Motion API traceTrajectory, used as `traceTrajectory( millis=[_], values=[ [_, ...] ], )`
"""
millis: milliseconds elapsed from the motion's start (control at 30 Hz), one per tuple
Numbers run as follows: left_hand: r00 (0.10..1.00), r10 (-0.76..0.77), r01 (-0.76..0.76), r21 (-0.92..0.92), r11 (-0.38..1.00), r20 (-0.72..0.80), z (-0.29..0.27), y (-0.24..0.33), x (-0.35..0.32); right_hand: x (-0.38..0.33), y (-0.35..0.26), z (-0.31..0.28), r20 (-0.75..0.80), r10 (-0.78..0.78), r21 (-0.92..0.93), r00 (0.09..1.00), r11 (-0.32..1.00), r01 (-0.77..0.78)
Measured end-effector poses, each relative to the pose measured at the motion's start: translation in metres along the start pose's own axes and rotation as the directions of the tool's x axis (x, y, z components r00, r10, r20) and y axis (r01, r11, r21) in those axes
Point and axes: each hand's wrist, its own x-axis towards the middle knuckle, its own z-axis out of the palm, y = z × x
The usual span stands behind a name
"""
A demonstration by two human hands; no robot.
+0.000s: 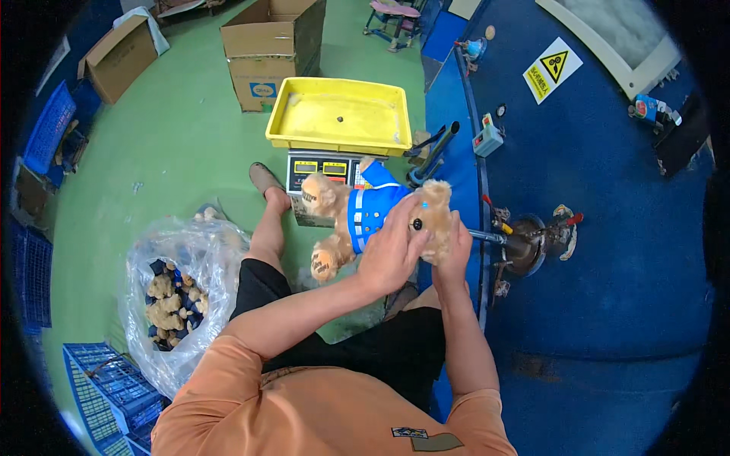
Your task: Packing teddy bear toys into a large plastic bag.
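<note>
A tan plush teddy bear [434, 199] in a blue jacket lies sideways in front of me, its head to the right and its feet to the left. Across its face and chest lies my left hand [391, 247], fingers gripping the bear beside a black eye or nose. My right hand [454, 254] clasps the head from the right, its fingers partly hidden behind the fur. A metal tube [487, 237] sticks out of the blue machine just right of that hand; whether it touches the bear is hidden.
Beyond the bear stands a scale [304, 182] carrying a yellow tray [338, 142]. On the left, a clear plastic bag [137, 296] holds several plush pieces. Cardboard boxes [262, 76] stand farther back. Blue crates [95, 372] line the left side; the blue machine wall [608, 304] rises on the right.
</note>
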Motion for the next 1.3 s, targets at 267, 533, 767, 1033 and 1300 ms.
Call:
traceTrajectory(
  millis=[267, 533, 767, 1033, 1300],
  values=[
    [0.986, -0.167, 0.158, -0.294, 0.943, -0.004, 0.002, -0.028, -0.002, 0.003, 0.007, 0.003, 0.016, -0.087, -0.233, 0.996, 0.968, 0.088],
    [0.836, -0.408, 0.472, -0.861, 0.19, 0.368, -0.018, -0.071, 0.006, -0.01, 0.008, 0.028, 0.169, -0.072, -0.405, 0.983, 0.904, 0.135],
    [0.892, -0.442, 0.344, -0.784, 0.516, 0.101, -0.056, -0.061, -0.024, -0.029, 0.026, 0.032, 0.605, -0.025, -0.645, 0.796, 0.572, 0.508],
    [0.87, -0.416, 0.491, -0.386, 0.781, 0.265, -0.111, -0.034, -0.053, -0.035, 0.012, 0.062, 0.548, 0.67, -0.712, 0.501, 0.688, -0.141],
    [0.789, -0.4, 0.601, -0.455, 0.657, 0.466, -0.178, -0.07, -0.091, -0.017, 0.012, 0.045, 0.681, -0.158, -0.034, 0.715, 0.969, 0.246]
  ],
)
